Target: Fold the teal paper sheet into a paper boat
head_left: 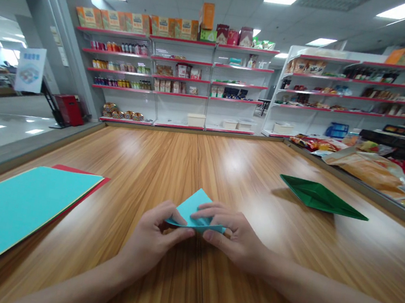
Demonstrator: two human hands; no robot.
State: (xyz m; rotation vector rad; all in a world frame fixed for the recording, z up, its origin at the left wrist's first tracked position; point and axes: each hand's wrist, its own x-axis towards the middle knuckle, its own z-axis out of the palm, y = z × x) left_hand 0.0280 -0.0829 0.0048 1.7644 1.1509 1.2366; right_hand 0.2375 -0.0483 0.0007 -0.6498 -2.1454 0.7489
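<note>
A small piece of light blue folded paper [194,205] is held between my two hands over the middle of the wooden table, one corner pointing away from me. My left hand [160,226] pinches its left near edge, thumb below and fingers on top. On the right side my right hand [230,230] grips the near edge with the thumb, its fingers bent over the upper face. Those fingers cover part of the paper, so the folds beneath them are hidden. To the right lies a dark green folded paper boat shape [320,197], apart from both hands.
At the left, a stack of coloured paper sheets [20,209] has light blue on top, with yellow and red edges showing beneath. Packaged food bags [372,168] lie beyond the table's right edge. Stocked store shelves [183,77] stand behind the wooden table [186,159].
</note>
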